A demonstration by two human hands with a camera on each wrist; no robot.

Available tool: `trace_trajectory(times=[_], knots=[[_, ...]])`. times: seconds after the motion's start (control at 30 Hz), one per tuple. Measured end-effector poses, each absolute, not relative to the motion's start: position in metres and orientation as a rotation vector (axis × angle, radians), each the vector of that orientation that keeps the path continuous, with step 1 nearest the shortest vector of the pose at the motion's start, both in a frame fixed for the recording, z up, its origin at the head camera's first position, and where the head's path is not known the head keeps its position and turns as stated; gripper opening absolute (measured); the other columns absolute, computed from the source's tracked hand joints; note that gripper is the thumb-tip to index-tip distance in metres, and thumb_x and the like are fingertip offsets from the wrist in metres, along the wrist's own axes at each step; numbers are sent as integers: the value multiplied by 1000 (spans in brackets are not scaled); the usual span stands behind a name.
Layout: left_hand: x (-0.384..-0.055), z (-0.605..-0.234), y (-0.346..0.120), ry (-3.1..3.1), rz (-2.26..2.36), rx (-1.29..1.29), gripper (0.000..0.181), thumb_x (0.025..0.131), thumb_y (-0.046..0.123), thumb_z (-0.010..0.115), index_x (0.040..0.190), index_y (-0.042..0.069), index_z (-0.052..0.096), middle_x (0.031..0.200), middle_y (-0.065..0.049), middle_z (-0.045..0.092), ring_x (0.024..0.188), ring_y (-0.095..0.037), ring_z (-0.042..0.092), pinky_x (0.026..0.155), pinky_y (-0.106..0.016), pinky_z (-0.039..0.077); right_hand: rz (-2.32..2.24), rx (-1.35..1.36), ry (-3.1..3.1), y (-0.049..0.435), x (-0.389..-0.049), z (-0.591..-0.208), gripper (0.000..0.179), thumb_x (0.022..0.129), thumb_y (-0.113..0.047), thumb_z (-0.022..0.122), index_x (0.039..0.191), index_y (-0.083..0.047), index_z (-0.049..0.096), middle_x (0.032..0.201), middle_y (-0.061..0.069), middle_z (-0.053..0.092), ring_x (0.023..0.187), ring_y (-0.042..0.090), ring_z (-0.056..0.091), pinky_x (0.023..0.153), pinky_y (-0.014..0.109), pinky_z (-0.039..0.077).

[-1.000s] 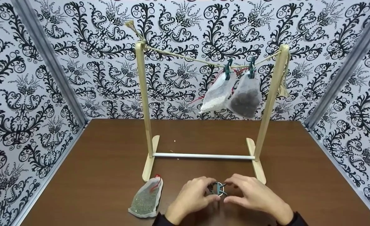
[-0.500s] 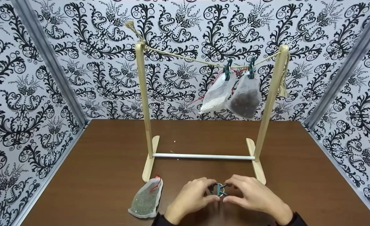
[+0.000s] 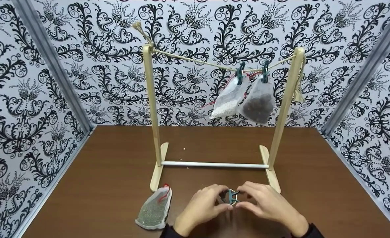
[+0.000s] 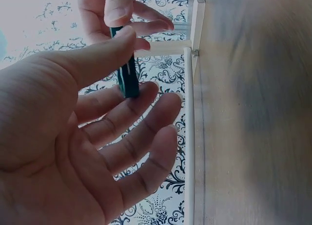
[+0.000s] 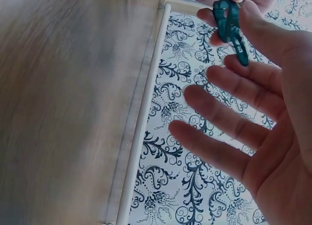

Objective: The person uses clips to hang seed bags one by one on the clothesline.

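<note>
We judge the step in hand as handling the dark-green plastic clip with a ring-shaped metal spring [image 3: 231,197], lower centre of the head view; the next move likely calls for balanced finger pressure. We note left hand [image 3: 205,204] and right hand [image 3: 268,202] pinching opposite sides, thumbs moderately parted from forefingers, remaining fingers loosely spread

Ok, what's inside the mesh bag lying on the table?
Through the mesh bag, a grey-green, fine-grained filling shows, mostly toward the wide end; I can't tell what it is. Anything deeper or along the underside is covered.
</note>
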State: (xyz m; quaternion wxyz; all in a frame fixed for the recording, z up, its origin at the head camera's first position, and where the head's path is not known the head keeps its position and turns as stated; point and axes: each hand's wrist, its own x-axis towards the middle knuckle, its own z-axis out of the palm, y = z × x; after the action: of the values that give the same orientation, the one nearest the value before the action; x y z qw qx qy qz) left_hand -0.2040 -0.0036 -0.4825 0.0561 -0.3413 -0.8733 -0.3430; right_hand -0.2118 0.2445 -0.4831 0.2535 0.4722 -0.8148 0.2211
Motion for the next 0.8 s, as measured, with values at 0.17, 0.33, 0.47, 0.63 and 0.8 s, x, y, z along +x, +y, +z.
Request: trace_trajectory(times=[0.17, 0.33, 0.47, 0.63, 0.8], knots=[[-205, -483, -2, -2628, -1036, -1028, 42, 87, 39, 80, 118, 14, 69, 97, 7, 66, 81, -6, 60, 68, -20, 46, 607, 1279, -2154, 244, -212, -481, 26, 86, -23, 83, 105, -12, 69, 93, -11, 62, 76, -1, 60, 66, 15, 49], [-205, -478, -7, -2604, -1050, -1027, 45, 87, 38, 80, 122, 13, 69, 101, 5, 68, 86, -7, 64, 71, -20, 49, 623, 1263, -2122, 244, -212, -477, 21, 85, -20, 83, 99, -15, 70, 88, -14, 61, 73, -3, 58, 64, 14, 47], [-207, -471, -18, -2598, -1062, -975, 46, 88, 33, 81, 125, 11, 68, 104, 3, 69, 87, -8, 67, 73, -20, 51, 625, 1249, -2061, 245, -213, -474, 16, 86, -17, 83, 96, -15, 70, 86, -13, 62, 71, -3, 57, 62, 14, 46], [-212, -463, -40, -2543, -1012, -855, 42, 88, 27, 81, 123, 8, 68, 102, -2, 71, 84, -15, 69, 73, -29, 55, 602, 1233, -2021, 246, -215, -472, 9, 90, -17, 78, 94, -14, 70, 85, -12, 62, 71, -2, 55, 62, 15, 46], [-213, -457, -65, -2519, -852, -638, 38, 83, 23, 84, 114, 5, 71, 96, -5, 72, 83, -23, 70, 72, -39, 56, 597, 1238, -2020, 246, -215, -471, 7, 94, -19, 75, 95, -14, 70, 86, -12, 62, 71, -2, 54, 63, 15, 46]])
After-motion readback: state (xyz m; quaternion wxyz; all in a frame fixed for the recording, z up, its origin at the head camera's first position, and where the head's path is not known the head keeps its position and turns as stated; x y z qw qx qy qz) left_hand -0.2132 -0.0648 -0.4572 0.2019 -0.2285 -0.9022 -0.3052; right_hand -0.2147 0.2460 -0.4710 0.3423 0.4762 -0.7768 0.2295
